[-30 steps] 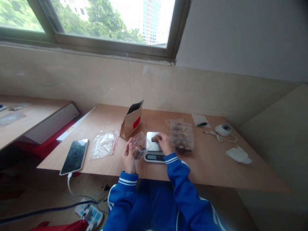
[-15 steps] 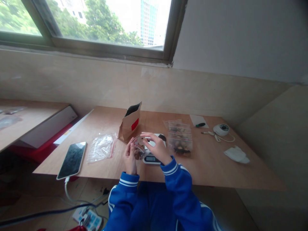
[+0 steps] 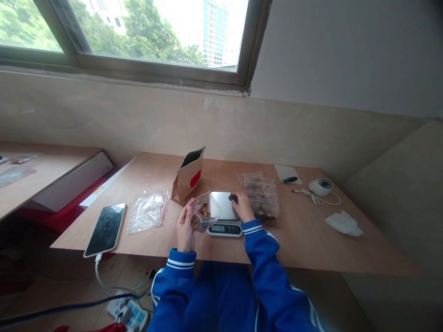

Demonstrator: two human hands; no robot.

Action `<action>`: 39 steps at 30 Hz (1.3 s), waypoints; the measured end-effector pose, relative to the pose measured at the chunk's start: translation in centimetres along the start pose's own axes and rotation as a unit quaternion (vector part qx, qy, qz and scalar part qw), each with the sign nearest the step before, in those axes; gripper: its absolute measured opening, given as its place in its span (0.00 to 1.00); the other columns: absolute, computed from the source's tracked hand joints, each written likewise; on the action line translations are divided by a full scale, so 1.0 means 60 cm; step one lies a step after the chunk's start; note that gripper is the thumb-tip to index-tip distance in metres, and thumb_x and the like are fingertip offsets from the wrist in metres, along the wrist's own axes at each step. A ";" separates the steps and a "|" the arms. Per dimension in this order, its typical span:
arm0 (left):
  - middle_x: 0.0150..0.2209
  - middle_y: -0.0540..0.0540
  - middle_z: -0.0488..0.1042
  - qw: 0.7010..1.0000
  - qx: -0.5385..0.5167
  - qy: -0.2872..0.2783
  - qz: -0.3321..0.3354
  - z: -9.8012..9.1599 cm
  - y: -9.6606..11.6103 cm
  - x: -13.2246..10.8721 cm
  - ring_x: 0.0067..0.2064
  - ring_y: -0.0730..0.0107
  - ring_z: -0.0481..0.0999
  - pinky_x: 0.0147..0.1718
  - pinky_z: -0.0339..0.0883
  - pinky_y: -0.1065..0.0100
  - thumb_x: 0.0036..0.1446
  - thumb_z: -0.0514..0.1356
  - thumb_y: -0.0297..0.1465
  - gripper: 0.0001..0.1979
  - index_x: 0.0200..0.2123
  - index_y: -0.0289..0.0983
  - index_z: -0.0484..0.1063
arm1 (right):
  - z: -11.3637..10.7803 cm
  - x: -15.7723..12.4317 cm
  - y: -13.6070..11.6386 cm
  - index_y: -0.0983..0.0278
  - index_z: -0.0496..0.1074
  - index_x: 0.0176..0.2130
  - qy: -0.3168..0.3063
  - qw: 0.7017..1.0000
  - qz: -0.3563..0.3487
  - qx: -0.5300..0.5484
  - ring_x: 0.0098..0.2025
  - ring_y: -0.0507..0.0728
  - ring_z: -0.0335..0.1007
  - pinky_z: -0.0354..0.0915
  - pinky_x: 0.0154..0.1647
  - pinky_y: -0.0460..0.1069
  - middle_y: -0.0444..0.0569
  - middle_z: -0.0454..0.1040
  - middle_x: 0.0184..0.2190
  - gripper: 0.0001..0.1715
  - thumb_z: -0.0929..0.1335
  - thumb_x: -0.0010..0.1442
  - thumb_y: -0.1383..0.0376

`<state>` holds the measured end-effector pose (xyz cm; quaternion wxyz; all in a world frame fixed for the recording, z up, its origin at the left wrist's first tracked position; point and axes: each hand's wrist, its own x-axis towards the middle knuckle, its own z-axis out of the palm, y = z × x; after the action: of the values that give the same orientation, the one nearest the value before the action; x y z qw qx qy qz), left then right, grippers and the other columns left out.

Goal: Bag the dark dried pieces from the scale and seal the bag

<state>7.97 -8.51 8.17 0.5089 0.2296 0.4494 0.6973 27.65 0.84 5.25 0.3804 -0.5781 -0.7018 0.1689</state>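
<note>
My left hand (image 3: 186,229) is closed on the edge of a clear zip bag (image 3: 204,216), which gapes at the top and has brown dried pieces inside. The bag is tilted over the left side of a small digital scale (image 3: 221,207) with a silver plate. At the plate's right side, my right hand (image 3: 244,207) has its fingers closed on a small black piece (image 3: 233,198), too small to name. To the right of that hand lie several filled zip bags (image 3: 261,196) in an overlapping row, with brown and dark pieces inside.
Behind the left hand stands an open kraft paper pouch (image 3: 188,177) with a red label. Flat clear bags (image 3: 147,210) and a phone (image 3: 105,229) on a cable lie left. Rightward are a green-handled screwdriver (image 3: 290,180), a white dome camera (image 3: 320,186) and a crumpled tissue (image 3: 344,223).
My right hand has left the bag's mouth, moved right and down to the scale, and closed on the black piece. My left hand still holds the bag.
</note>
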 end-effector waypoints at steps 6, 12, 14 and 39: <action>0.52 0.42 0.74 1.000 0.000 -0.017 -0.010 0.001 0.001 -0.004 0.46 0.64 0.77 0.39 0.71 0.68 0.51 0.63 0.46 0.26 0.51 0.40 0.71 | -0.009 0.009 -0.006 0.65 0.71 0.40 0.020 0.999 0.011 0.031 0.42 0.60 0.70 0.65 0.48 0.57 0.52 0.75 0.39 0.14 0.67 0.50 0.71; 0.52 0.42 0.74 1.000 0.001 -0.021 -0.006 0.005 0.002 -0.005 0.47 0.63 0.76 0.44 0.70 0.65 0.52 0.62 0.45 0.26 0.51 0.40 0.71 | -0.058 -0.005 -0.116 0.64 0.71 0.44 0.027 0.972 -0.009 0.235 0.43 0.57 0.73 0.68 0.45 0.53 0.52 0.76 0.41 0.16 0.69 0.55 0.60; 0.52 0.41 0.74 1.000 -0.003 -0.023 -0.001 0.007 0.005 -0.006 0.48 0.62 0.76 0.45 0.69 0.64 0.52 0.62 0.45 0.26 0.52 0.38 0.71 | -0.075 -0.014 -0.157 0.61 0.73 0.43 -0.040 0.970 -0.064 0.232 0.48 0.56 0.71 0.66 0.50 0.53 0.50 0.76 0.43 0.14 0.69 0.57 0.59; 0.53 0.39 0.73 0.971 0.026 -0.230 -0.056 0.017 0.047 -0.053 0.58 0.51 0.68 0.55 0.62 0.57 0.54 0.59 0.48 0.26 0.47 0.35 0.76 | -0.055 -0.100 -0.151 0.69 0.73 0.35 0.237 0.894 0.180 0.336 0.19 0.51 0.62 0.61 0.21 0.46 0.44 0.71 0.19 0.28 0.69 0.51 0.45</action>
<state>8.51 -11.23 11.55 0.6311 0.3710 0.3504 0.5842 24.11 -7.96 11.51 0.6699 -0.5552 -0.3767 0.3179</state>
